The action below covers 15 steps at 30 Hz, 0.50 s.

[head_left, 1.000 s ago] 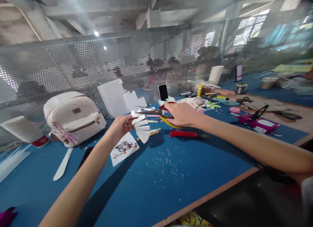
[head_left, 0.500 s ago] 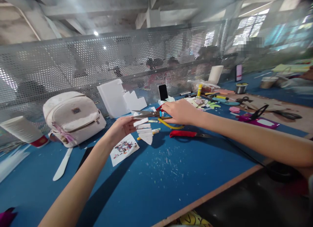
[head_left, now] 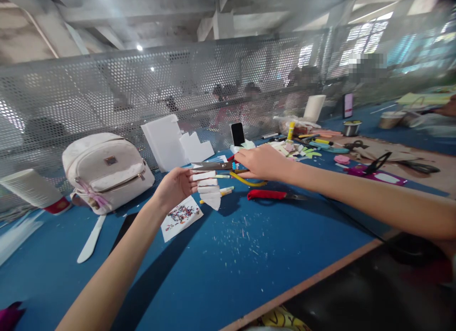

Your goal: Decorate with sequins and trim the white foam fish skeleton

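My left hand pinches a white layered paper piece, which hangs in strips above the blue table. In my right hand are scissors; their blades point left and lie along the top of the paper piece, near my left fingertips. Below my right hand is a yellow curved strip. A red-handled cutter rests on the table just in front of it. Under my left hand lies a white sheet with small coloured bits on it.
At the left are a pale backpack, stacked cups and a white plastic knife. Behind my hands stand white boards and a phone. Paper scraps and tools lie at the right. A person's hand is at the far right.
My left hand has shifted slightly left and turned a little, and the paper piece has moved slightly left with it. The scissor blades look closer together. My right hand has hardly moved.
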Each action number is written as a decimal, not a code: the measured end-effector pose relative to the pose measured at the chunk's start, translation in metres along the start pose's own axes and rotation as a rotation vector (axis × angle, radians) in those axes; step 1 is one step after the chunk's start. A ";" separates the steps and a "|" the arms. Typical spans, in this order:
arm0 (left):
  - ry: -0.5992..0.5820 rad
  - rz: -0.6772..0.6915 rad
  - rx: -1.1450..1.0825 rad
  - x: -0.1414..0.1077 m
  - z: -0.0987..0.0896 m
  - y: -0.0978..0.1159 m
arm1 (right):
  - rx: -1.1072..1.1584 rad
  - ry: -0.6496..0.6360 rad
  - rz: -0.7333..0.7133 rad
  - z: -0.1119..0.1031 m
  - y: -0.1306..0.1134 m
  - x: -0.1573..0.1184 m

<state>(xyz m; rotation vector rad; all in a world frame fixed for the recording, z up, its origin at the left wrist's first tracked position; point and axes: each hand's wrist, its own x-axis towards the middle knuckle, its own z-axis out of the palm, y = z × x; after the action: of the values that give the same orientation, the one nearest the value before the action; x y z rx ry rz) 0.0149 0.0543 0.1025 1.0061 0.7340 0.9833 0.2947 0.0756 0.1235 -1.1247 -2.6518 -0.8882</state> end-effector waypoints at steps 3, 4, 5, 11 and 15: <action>0.007 0.007 0.003 0.000 0.001 0.001 | -0.008 -0.006 -0.004 -0.001 -0.001 0.001; 0.009 0.008 0.006 0.000 0.002 0.001 | -0.014 -0.013 -0.004 -0.002 -0.001 0.001; 0.010 0.009 0.010 0.000 0.002 0.001 | -0.021 -0.022 -0.004 -0.002 -0.001 0.002; 0.005 0.023 0.029 0.002 -0.002 -0.002 | -0.028 -0.069 -0.004 0.000 -0.002 0.004; -0.011 0.015 0.044 0.003 -0.005 -0.004 | -0.016 -0.082 0.001 0.004 -0.002 0.005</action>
<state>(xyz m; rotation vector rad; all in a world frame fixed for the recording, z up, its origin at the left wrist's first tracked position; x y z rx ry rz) 0.0133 0.0584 0.0965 1.0560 0.7427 0.9770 0.2901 0.0800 0.1208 -1.1914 -2.7128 -0.8839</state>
